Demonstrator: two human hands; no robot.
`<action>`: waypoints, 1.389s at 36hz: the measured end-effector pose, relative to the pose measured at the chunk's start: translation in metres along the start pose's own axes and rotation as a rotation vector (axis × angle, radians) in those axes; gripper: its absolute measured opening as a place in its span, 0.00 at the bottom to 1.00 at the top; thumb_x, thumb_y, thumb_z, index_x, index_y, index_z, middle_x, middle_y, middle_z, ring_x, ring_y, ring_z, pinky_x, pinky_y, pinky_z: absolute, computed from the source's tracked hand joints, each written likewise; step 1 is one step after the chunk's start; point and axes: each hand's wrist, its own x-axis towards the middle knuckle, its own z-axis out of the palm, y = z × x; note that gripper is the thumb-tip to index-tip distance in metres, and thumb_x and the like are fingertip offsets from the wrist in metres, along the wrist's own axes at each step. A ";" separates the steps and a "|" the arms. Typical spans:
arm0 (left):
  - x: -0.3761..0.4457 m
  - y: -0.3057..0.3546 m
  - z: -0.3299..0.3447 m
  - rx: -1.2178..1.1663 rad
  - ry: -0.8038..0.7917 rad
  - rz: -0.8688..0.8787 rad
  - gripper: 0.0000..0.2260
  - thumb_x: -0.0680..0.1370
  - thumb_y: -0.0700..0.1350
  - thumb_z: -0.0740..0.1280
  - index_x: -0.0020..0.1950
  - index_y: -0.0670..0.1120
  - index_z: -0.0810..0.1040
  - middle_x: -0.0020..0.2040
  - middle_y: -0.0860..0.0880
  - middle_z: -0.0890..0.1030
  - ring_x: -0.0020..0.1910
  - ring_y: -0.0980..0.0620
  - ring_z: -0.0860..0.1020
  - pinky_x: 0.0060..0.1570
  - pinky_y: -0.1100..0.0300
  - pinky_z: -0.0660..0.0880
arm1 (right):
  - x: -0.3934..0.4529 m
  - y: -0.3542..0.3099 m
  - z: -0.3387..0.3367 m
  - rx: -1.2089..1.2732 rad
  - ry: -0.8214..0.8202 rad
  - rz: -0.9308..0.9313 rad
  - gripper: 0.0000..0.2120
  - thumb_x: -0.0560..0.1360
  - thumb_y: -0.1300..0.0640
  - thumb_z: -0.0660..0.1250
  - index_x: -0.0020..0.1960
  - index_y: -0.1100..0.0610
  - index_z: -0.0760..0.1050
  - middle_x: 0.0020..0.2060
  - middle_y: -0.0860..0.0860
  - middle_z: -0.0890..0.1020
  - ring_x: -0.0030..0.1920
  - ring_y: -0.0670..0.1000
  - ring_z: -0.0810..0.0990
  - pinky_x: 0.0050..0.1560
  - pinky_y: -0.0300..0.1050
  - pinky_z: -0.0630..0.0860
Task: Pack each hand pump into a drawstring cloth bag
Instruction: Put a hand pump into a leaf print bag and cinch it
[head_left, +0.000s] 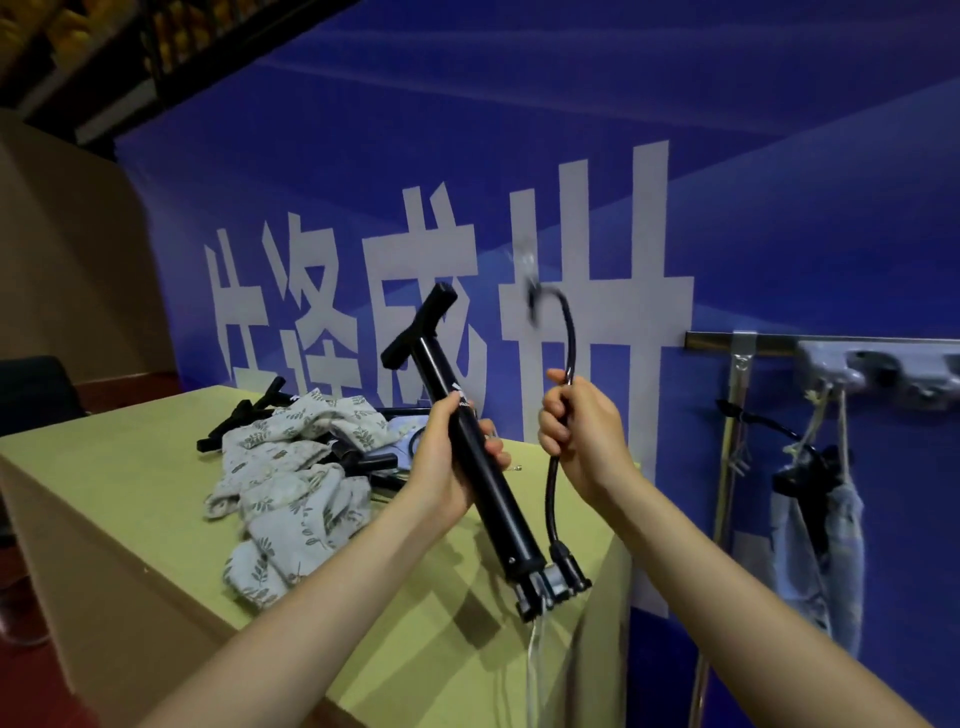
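A black hand pump with a T-handle at its top is held tilted above the table, base down. My left hand grips its barrel around the middle. My right hand is closed on the pump's black hose, which curves up and over; the hose's tip is blurred. Several leaf-print drawstring cloth bags lie heaped on the yellow-green table. More black pumps lie under and behind the heap, partly hidden.
A blue banner wall with large white characters stands behind the table. At the right, a metal rail carries hooks; a filled cloth bag hangs from one by its cord. A dark chair sits at far left.
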 end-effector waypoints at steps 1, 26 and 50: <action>0.000 0.001 0.000 -0.002 -0.006 0.014 0.12 0.79 0.53 0.63 0.42 0.47 0.68 0.31 0.49 0.69 0.25 0.53 0.67 0.27 0.62 0.67 | 0.001 -0.002 0.003 0.013 -0.013 0.024 0.09 0.82 0.62 0.51 0.54 0.60 0.69 0.28 0.50 0.65 0.23 0.46 0.60 0.21 0.39 0.59; -0.020 0.029 -0.024 0.666 0.031 0.246 0.12 0.80 0.48 0.65 0.39 0.45 0.74 0.28 0.48 0.74 0.27 0.50 0.72 0.24 0.64 0.71 | 0.053 -0.021 0.027 0.053 -0.070 0.158 0.14 0.84 0.55 0.53 0.42 0.57 0.69 0.27 0.49 0.69 0.25 0.46 0.67 0.26 0.37 0.68; -0.028 0.023 -0.028 0.651 -0.140 0.056 0.21 0.83 0.52 0.53 0.58 0.34 0.73 0.25 0.49 0.77 0.21 0.50 0.71 0.22 0.65 0.68 | 0.054 -0.045 0.041 -0.780 -0.276 -0.207 0.13 0.76 0.52 0.69 0.34 0.55 0.75 0.25 0.42 0.75 0.26 0.38 0.71 0.33 0.30 0.68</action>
